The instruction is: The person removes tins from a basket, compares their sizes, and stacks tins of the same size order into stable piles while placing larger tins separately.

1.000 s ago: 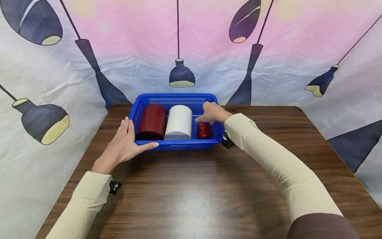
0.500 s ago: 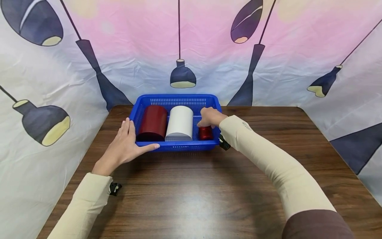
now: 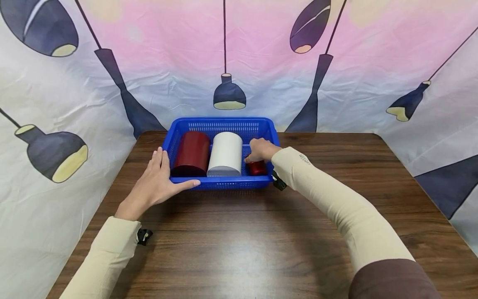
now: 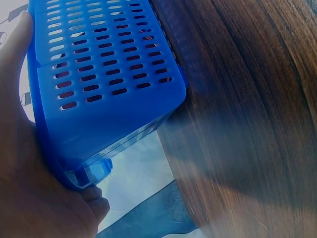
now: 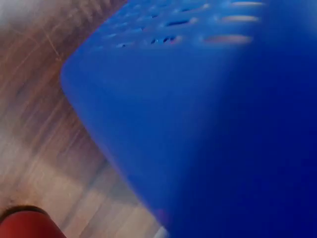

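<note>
A blue plastic basket [image 3: 224,180] stands at the back of the table. Inside lie a dark red block with a curved top [image 3: 192,151], a white block of like shape [image 3: 225,153] and, at the right, a small shiny red cylinder [image 3: 257,168]. My right hand [image 3: 262,150] reaches over the basket's right side, its thumb and fingers curled round the small red cylinder and hiding its far part. My left hand [image 3: 153,180] rests on the basket's front left corner, fingers straight along the left side and thumb along the front rim; the left wrist view shows this hand [image 4: 39,178] at the rim.
A wooden table [image 3: 239,241] spreads in front of the basket. Behind it hangs a cloth backdrop [image 3: 179,62] printed with lamps. In the right wrist view, the basket wall [image 5: 148,109] fills much of the frame, with a red rounded thing [image 5: 29,225] at the lower left corner.
My right hand has come down and toward me onto the small red cylinder, covering more of it. The left hand and the basket keep their places.
</note>
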### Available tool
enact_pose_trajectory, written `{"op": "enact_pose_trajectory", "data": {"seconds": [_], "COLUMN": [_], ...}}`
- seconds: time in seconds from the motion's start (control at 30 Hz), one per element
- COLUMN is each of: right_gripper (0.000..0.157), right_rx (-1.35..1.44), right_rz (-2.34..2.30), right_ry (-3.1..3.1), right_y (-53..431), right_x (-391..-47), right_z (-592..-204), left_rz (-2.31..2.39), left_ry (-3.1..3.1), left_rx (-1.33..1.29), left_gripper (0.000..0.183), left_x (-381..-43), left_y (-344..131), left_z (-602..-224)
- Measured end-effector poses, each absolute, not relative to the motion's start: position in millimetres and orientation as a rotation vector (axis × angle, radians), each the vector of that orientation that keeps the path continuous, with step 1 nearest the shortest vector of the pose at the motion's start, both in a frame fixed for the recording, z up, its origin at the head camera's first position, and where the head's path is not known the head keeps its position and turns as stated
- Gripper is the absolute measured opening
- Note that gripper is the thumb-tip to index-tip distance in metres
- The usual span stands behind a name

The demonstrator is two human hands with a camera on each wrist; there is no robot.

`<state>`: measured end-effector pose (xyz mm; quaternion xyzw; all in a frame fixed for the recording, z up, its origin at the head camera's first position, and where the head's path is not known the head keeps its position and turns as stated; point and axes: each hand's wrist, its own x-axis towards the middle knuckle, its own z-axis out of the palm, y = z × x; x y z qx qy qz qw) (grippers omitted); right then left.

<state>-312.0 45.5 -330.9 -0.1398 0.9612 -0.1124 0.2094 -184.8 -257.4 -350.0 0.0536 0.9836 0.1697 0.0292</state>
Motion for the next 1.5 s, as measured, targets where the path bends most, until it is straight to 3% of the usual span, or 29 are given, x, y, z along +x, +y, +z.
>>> {"op": "enact_pose_trajectory", "data": {"seconds": [0.4,1.27,1.5], "right_gripper": [0.031,0.039,0.032], "right_rx": [-0.362,-0.389,-0.439], "right_rz": [-0.417,-0.557,-0.623], "right_ry": [2.701,2.884,2.900], "right_y": [49.4,58.8,70.1], "right_x": [-312.1,-315.4,-312.0], "right_z": [-332.4,-299.5,-292.3], "left_rz": [0.511,0.529,0.538], "left_ry": [3.030,3.030,3.028], "left_rx": [0.175,0.172,0.170], "left_gripper": [0.138,0.138,0.137], "left_x": [-185.8,-186.5,-185.9], "left_y": [-255.4,-255.7,-256.1], "left_z": [-349.9,-348.5,-350.1]}}
